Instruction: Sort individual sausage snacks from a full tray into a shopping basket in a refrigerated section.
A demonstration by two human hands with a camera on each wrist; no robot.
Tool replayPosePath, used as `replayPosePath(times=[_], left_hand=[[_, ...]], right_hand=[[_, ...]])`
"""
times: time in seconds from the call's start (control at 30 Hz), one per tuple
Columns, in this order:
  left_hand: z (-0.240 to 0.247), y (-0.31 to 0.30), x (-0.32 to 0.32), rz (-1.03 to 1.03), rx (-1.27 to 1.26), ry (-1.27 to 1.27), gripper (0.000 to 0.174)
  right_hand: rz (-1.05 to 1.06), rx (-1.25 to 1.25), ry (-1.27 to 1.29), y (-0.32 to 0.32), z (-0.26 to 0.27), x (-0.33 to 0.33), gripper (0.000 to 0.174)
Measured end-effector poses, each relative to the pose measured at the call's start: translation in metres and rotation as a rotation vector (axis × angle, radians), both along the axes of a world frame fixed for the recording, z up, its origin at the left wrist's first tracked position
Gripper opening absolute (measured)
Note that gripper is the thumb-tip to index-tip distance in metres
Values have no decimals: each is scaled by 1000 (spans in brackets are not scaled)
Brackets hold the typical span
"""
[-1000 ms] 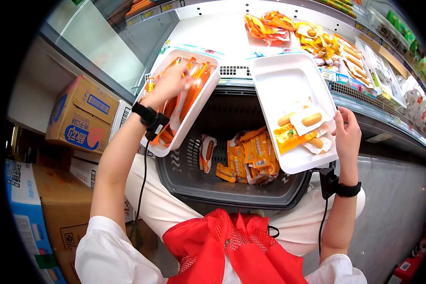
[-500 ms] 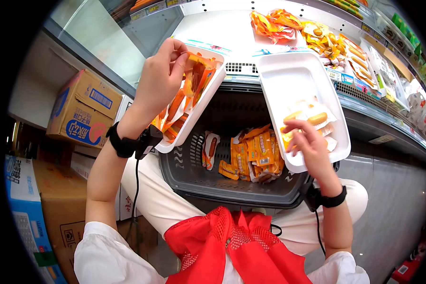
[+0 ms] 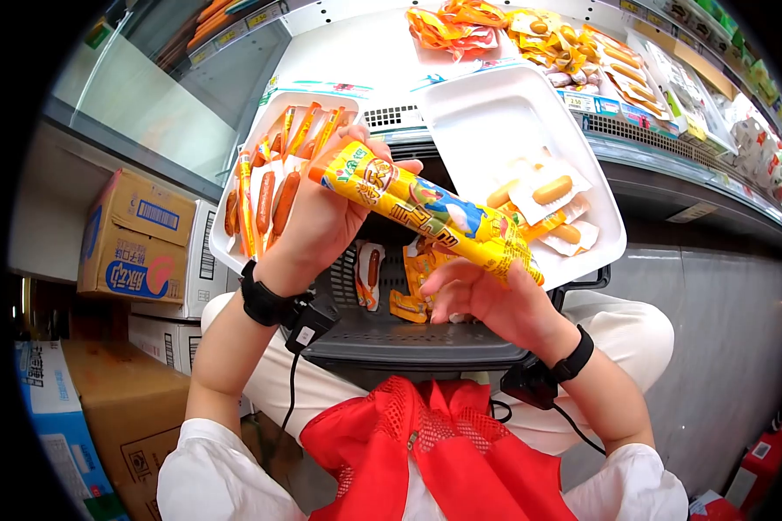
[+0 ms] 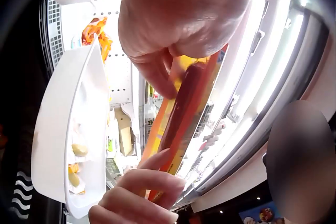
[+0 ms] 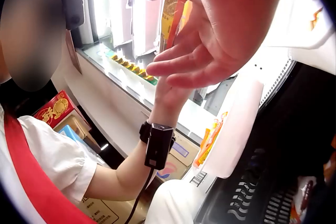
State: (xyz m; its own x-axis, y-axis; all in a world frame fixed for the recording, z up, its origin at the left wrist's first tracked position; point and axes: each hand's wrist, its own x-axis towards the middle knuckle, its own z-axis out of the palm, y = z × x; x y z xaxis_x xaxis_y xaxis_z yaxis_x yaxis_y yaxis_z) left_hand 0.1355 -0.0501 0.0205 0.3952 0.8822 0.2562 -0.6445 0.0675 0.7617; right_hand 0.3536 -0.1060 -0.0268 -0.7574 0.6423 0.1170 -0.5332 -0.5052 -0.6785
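Note:
My left hand (image 3: 326,213) grips a long sausage packet (image 3: 439,208) by its upper left end. Its printed yellow front, with a blue cartoon figure, faces the head camera. In the left wrist view a dark red sausage (image 4: 184,103) shows through the clear back. My right hand (image 3: 504,300) is at the packet's lower right end, its thumb overlapping that end and its fingers loosely extended below. On the left, a white tray (image 3: 220,239) holds upright orange sausage packets (image 3: 265,200). Another white tray (image 3: 469,113), on the right, contains several light sausage packets (image 3: 552,191).
A dark grey basket (image 3: 391,346) stands between my legs beneath the trays, with orange packets (image 3: 408,306) inside. Chilled shelves across the back hold more packets (image 3: 573,52). Cardboard boxes (image 3: 139,234) are stacked at the left.
My left hand has lifted a packet out of the left tray and brought it rightward across the basket. My right hand has moved left from the right tray to the packet's lower end.

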Motion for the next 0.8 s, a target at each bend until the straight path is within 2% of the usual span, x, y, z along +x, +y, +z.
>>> replayPosePath(times=[0.03, 0.07, 0.1, 0.13, 0.17, 0.2, 0.23, 0.27, 0.3, 0.4, 0.47, 0.5, 0.53, 0.6, 0.67, 0.73, 0.77, 0.8], left_hand=[[-2, -2, 1, 56, -22, 97, 21], [-4, -4, 2, 112, -45, 193, 28], [-7, -5, 2, 46, -49, 142, 36], [-9, -7, 3, 45, -50, 139, 36], [-12, -12, 4, 37, -24, 215, 41], [-14, -15, 4, 32, 2, 290, 46], [-21, -17, -1, -11, -47, 219, 58], [-25, -21, -1, -6, -48, 214, 58], [-28, -28, 0, 40, -87, 182, 60], [-47, -37, -4, 147, -144, 166, 60], [-54, -36, -10, 225, -327, 204, 57], [-49, -36, -10, 270, -336, 272, 53], [-51, -36, -13, 282, -327, 253, 53], [-62, -35, -23, 384, -362, 464, 50], [-81, -43, -29, 379, -328, 648, 37], [-104, -54, -31, 333, -229, 775, 34], [-104, -59, -32, 279, -360, 797, 34], [-106, -61, -34, 277, -370, 789, 34]], right_hand=[[-49, -52, -43, 0, 0, 1, 69], [-96, -104, -86, -1, 0, 3, 64], [-99, -106, -89, -1, -6, 4, 64], [-41, -106, 85, 0, -17, 4, 61], [20, -106, 258, 0, -21, 3, 65], [22, -106, 253, -1, -22, 3, 65], [46, -257, 349, -4, -20, 3, 66], [69, -409, 443, -7, -16, 1, 68], [-11, -452, 287, -10, -5, 0, 63], [26, -447, 294, -14, 0, -5, 62], [86, -408, 155, -19, 0, -11, 57], [134, -298, 169, -21, -8, -17, 56], [127, -241, 53, -26, -10, -19, 47], [133, -84, -106, -36, -8, -28, 35], [100, 211, -540, -47, 7, -29, 27], [-285, 764, -859, -51, -5, -36, 26], [-415, 790, -965, -51, -10, -40, 28], [-548, 814, -1073, -51, -15, -45, 30]])
